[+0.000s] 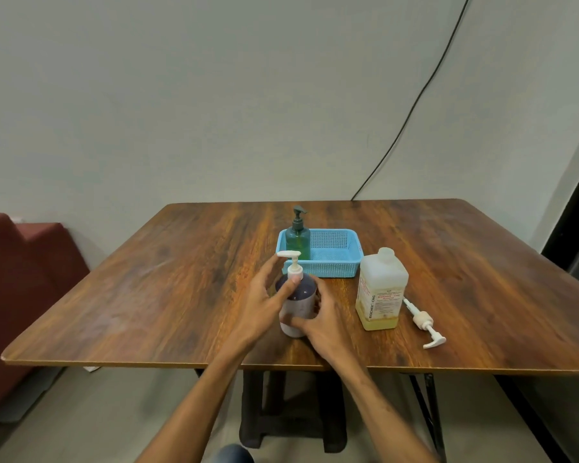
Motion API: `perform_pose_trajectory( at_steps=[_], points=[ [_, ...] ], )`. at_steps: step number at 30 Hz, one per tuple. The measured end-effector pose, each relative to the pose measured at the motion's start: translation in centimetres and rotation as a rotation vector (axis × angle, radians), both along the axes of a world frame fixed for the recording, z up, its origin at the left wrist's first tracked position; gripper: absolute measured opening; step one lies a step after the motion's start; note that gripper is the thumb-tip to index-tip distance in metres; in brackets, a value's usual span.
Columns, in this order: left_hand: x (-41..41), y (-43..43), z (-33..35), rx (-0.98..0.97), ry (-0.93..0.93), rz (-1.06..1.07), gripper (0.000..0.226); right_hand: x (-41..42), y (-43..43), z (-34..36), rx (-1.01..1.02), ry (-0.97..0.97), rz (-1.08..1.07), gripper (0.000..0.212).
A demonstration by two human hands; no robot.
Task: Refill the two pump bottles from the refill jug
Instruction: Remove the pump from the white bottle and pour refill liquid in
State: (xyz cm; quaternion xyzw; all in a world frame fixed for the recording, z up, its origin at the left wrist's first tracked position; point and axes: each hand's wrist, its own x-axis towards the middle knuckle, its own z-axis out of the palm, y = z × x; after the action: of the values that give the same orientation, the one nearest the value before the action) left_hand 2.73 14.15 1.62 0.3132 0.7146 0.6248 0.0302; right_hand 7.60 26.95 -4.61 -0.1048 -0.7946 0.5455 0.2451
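Wooden worktop (181, 279): brown grain, carries all the task's things; a dark stool (291, 412) stands beneath it.
Dark pump bottle (300, 294): upright near the front edge, about mid-width; dark upper part, paler lower part; its white pump head (290, 255) sits on top with the spout pointing left.
Left grip (264, 302): the person's left hand, curled round the neck and shoulder of the dark pump bottle, thumb on the front just under the white collar, fingers behind it.
Right grip (318, 319): the person's right hand, wrapped round the bottle's lower body, thumb across the front near the base, fingers round the right side.
Green pump bottle (298, 240): upright in the left end of the blue basket, dark pump fitted, beyond the held bottle.
Blue basket (338, 262): perforated plastic, beyond the hands, near the jug's far left side.
Refill jug (381, 289): square and translucent, upright to the right of the held bottle and apart from it; yellowish liquid shows low in it; printed label faces the person; whether its neck is capped cannot be told.
Loose pump (422, 320): white, lying on its side just right of the jug, tube end toward the jug, spout toward the front edge.
Surroundings: black cable (415, 105) runs down the pale wall; red seat (20, 279) at the left.
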Motion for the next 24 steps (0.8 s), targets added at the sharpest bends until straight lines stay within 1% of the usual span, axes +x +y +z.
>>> perform_pose_trajectory(
  at_steps=[2,5,8,12,14,16,18,21,23,24],
  points=[
    [-0.3,0.0,1.1,-0.016,-0.003,-0.067,0.029,-0.1,0.1,-0.2,-0.006,0.005,-0.005,0.091],
    [-1.3,0.0,1.5,-0.022,-0.009,-0.078,0.029,-0.3,0.2,-0.4,0.000,0.000,0.006,0.091],
    [-2.1,0.1,1.4,0.000,-0.008,-0.032,0.029,-0.3,0.3,-0.3,0.013,0.001,0.014,0.090],
    [-2.0,0.5,1.2,0.081,-0.034,0.043,0.028,-0.3,0.4,-0.5,0.011,-0.009,0.003,0.089],
    [-2.0,0.8,0.9,0.078,0.000,0.101,0.028,-0.4,0.3,-0.5,0.009,-0.014,-0.006,0.089],
    [-2.1,0.9,0.8,0.041,0.030,0.116,0.034,-0.4,0.3,-0.5,0.015,-0.016,-0.008,0.089],
    [-2.2,0.8,0.9,0.001,0.016,0.039,0.040,-0.3,0.2,-0.4,0.022,-0.015,-0.005,0.088],
    [-2.2,0.3,1.2,0.035,-0.099,-0.144,0.040,-0.3,0.2,-0.3,0.026,-0.017,-0.002,0.087],
    [-2.2,0.1,1.3,0.046,-0.100,-0.184,0.036,-0.3,0.3,-0.2,0.029,-0.021,-0.001,0.088],
    [-2.3,0.1,1.3,0.053,-0.089,-0.170,0.034,-0.3,0.4,-0.1,0.031,-0.021,-0.001,0.087]
  ],
)
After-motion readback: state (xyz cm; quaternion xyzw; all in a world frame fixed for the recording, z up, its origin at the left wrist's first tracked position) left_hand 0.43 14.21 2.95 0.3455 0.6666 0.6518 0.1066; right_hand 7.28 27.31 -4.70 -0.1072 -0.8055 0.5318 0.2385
